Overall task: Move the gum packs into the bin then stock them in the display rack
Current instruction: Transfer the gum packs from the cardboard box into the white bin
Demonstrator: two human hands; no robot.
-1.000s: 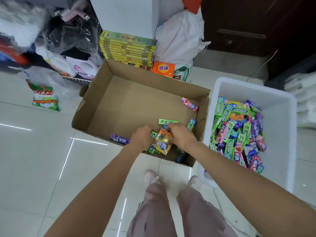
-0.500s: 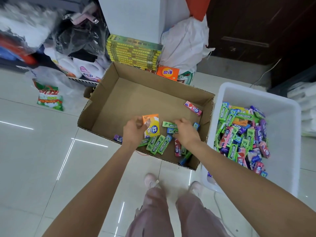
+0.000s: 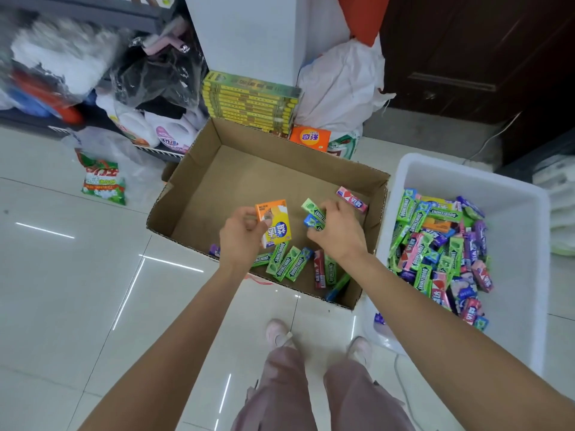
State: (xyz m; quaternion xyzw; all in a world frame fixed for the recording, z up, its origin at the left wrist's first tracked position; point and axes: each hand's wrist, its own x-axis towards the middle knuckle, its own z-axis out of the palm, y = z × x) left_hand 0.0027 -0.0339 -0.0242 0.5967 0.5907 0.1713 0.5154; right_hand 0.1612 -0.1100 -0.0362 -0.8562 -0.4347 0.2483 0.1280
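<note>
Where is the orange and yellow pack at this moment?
In the head view, the orange and yellow pack is held by the left hand above the cardboard box, left of the right hand and above the green packs.

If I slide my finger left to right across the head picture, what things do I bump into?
Green bag → cardboard box → left hand with the orange pack → right hand on green gum → white bin.
</note>
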